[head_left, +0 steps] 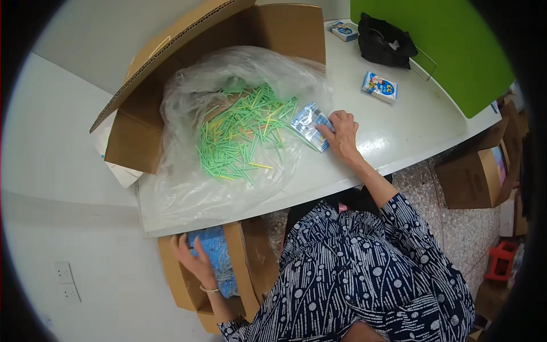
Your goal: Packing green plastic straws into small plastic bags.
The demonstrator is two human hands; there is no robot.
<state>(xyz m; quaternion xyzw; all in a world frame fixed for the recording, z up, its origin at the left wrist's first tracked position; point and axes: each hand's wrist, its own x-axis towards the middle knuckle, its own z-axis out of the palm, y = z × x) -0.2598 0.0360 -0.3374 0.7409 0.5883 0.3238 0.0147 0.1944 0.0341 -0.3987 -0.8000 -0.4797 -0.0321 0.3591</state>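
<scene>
Dark-blue shirt (364,279) with white stripes and dots fills the near ground, its wearer close against the front edge of the table (393,142). Hands well apart, each at its own spot.

Right hand (344,135): over the table, back from the front edge, fingers bent, thumb laid on the right side of a blue-and-white packet (306,121) with a clear middle. Contact plain; whether fingers pinch it from beneath — cannot tell. Packet lies tilted beside the loose sticks, near the right margin of a clear plastic bag (196,196).

Left hand (195,260): off the table, just outside its front-left corner, fingers loosely spread, thumb apart, nothing seen in the grasp. It hangs over a cardboard box (242,251) with blue packets (218,251) inside; touch uncertain.

Thin sticks (245,128), mostly green, some yellow, a few reddish — heaped on the spread bag over the table's left half. Larger open carton (290,28) behind, toward the back-left edge. Toward the back-right edge: two small printed boxes (380,86) and a black bag (387,43), beside a green panel (439,45).
</scene>
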